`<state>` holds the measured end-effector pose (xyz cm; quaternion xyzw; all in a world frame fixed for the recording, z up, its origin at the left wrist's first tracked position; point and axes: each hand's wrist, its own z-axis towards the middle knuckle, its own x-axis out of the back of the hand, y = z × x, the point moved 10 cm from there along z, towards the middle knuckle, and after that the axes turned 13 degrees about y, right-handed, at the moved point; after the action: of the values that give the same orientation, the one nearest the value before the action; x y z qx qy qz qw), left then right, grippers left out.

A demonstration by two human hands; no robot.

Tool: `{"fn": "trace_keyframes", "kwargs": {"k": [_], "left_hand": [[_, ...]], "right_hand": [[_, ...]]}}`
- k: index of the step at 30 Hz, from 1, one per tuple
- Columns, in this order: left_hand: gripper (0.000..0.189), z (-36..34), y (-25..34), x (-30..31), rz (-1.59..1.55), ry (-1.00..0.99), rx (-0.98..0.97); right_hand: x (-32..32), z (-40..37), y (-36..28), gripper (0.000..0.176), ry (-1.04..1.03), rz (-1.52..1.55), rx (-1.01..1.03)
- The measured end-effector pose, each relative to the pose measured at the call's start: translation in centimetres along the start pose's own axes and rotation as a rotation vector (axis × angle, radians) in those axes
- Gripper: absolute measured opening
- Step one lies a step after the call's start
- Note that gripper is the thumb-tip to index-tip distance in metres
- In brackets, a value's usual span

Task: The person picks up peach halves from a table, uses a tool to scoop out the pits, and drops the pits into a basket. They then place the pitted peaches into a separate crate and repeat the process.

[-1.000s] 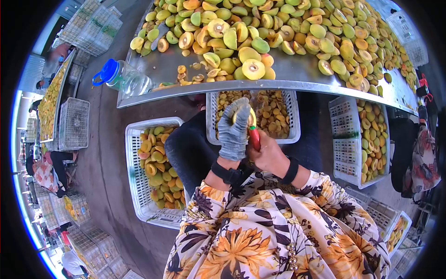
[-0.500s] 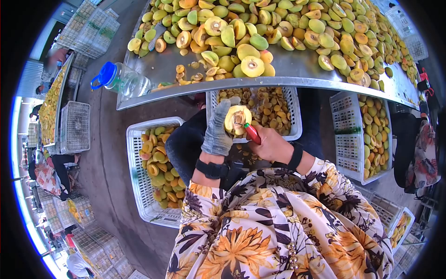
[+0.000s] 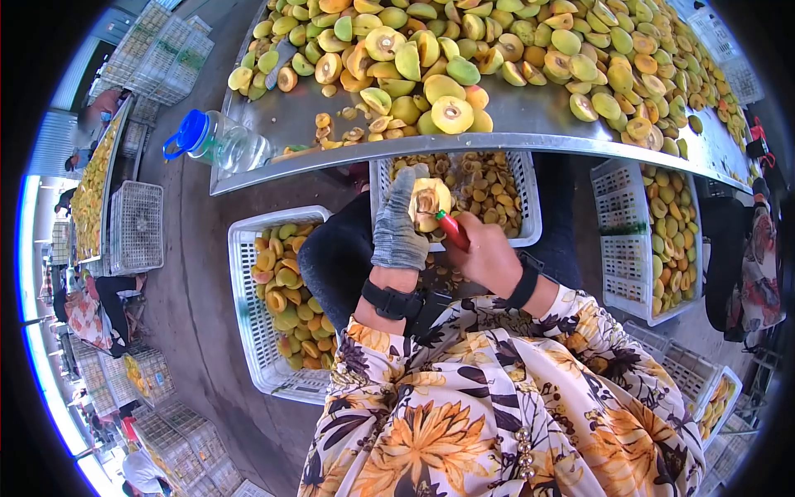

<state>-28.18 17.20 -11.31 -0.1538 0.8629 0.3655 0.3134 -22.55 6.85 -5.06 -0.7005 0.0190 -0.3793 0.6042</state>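
Note:
My left hand (image 3: 396, 228), in a grey knitted glove, grips a yellow peach half (image 3: 429, 199) with its cut face turned toward my right hand. The centre of that face is brown and hollowed. My bare right hand (image 3: 489, 258) is closed around a small red-handled pitting knife (image 3: 452, 230). The tool's tip meets the lower right part of the cut face; its blade is mostly hidden. Both hands are in front of a white crate (image 3: 531, 203) of small brownish fruit pieces, below the table edge.
A metal table (image 3: 497, 142) carries a large heap of halved fruit (image 3: 580, 66) and a blue-capped water bottle (image 3: 236, 145). Fruit-filled crates stand at left (image 3: 248, 331) and right (image 3: 621, 248). Other people sit at far left and far right.
The peach half has turned slightly in my left hand, and its cut face is now seen more obliquely. Both hands have shifted a little to the right, with the tool still at the fruit.

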Motion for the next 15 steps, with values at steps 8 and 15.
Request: {"fn": "trace_keyframes", "kwargs": {"k": [8,15], "left_hand": [[0.039,0.6,-1.3,3.5,0.07,0.249,0.213],[0.025,-1.1,-0.6,0.9,0.082,0.082,0.067]], "right_hand": [[3.5,-0.8,-4.5,0.023,0.121,0.108,0.266],[2.5,1.8,-2.1,0.05,0.104,0.0,0.142]]}}
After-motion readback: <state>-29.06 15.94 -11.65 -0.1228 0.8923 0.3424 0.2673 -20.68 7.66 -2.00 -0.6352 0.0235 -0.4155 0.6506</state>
